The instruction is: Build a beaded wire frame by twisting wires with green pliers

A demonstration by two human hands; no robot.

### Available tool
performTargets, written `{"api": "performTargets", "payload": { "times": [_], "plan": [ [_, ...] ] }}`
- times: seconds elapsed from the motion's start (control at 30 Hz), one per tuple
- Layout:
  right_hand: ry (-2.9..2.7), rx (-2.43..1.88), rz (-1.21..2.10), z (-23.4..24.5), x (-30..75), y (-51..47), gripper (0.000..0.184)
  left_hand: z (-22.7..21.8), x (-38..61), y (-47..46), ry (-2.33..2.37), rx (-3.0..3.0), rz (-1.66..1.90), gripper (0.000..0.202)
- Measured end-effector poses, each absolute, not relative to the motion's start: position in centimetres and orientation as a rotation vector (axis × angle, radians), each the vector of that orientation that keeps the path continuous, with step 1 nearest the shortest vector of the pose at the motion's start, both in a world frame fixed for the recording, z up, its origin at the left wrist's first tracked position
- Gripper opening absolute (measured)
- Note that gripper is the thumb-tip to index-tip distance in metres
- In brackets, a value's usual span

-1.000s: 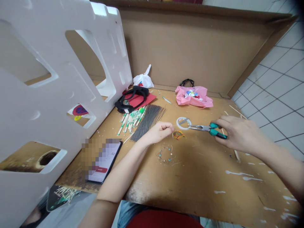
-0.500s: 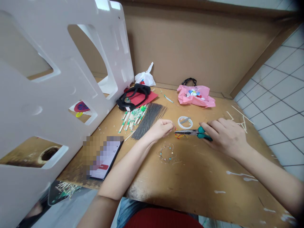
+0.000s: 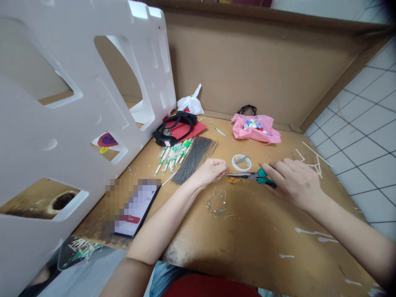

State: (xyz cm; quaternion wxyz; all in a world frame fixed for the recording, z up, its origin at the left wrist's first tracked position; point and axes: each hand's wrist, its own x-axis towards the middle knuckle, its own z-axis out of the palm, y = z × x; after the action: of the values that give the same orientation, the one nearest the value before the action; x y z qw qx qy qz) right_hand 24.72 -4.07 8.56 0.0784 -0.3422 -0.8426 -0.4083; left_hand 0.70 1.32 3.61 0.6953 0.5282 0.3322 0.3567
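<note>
My right hand (image 3: 292, 181) grips teal-handled pliers (image 3: 252, 176) whose metal jaws point left, level with the table. My left hand (image 3: 212, 170) is closed in a pinch right at the plier tips, over a small tangle of red and yellow wire (image 3: 233, 180); what the fingers hold is too small to name. A beaded wire loop (image 3: 217, 202) lies on the table just in front of my left hand. A roll of clear tape (image 3: 241, 162) lies just behind the pliers.
A grey bundle of thin sticks (image 3: 194, 156) and green-tipped sticks (image 3: 173, 154) lie left of my hand. A phone (image 3: 136, 208) rests near the front edge. A pink bag (image 3: 255, 128), white bag (image 3: 191, 105), black strap (image 3: 173, 126) sit behind. White foam panel (image 3: 77, 103) stands left.
My right hand has carried the pliers leftward, from beside the tape roll until the jaws meet my left fingertips. My left hand has stayed in its place.
</note>
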Motion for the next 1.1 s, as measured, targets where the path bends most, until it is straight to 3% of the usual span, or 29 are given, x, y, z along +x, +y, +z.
{"api": "performTargets", "payload": {
  "times": [0.63, 0.77, 0.87, 1.03, 1.1],
  "plan": [
    [-2.511, -1.002, -1.260, 8.3, 24.9, -4.1, 0.023, 3.5, 0.7, 1.3, 0.709, 1.155, 0.733, 0.020],
    [-2.543, -1.021, -1.146, 8.4, 24.9, -4.2, 0.021, 3.3, 0.7, 1.4, 0.736, 1.249, 0.736, 0.022],
    [-2.618, -1.202, -0.777, 8.9, 24.7, -4.3, 0.018, 3.4, 0.4, 1.2, 0.750, 1.559, 0.822, 0.028],
    [-2.650, -1.733, 0.583, 9.9, 24.7, -4.1, 0.008, 3.9, -0.2, 0.9, 0.588, 2.082, 0.875, 0.031],
    [-2.537, -1.778, 0.943, 10.0, 24.8, -4.0, 0.010, 3.9, -0.4, 1.0, 0.527, 2.185, 0.856, 0.030]
  ]
}}
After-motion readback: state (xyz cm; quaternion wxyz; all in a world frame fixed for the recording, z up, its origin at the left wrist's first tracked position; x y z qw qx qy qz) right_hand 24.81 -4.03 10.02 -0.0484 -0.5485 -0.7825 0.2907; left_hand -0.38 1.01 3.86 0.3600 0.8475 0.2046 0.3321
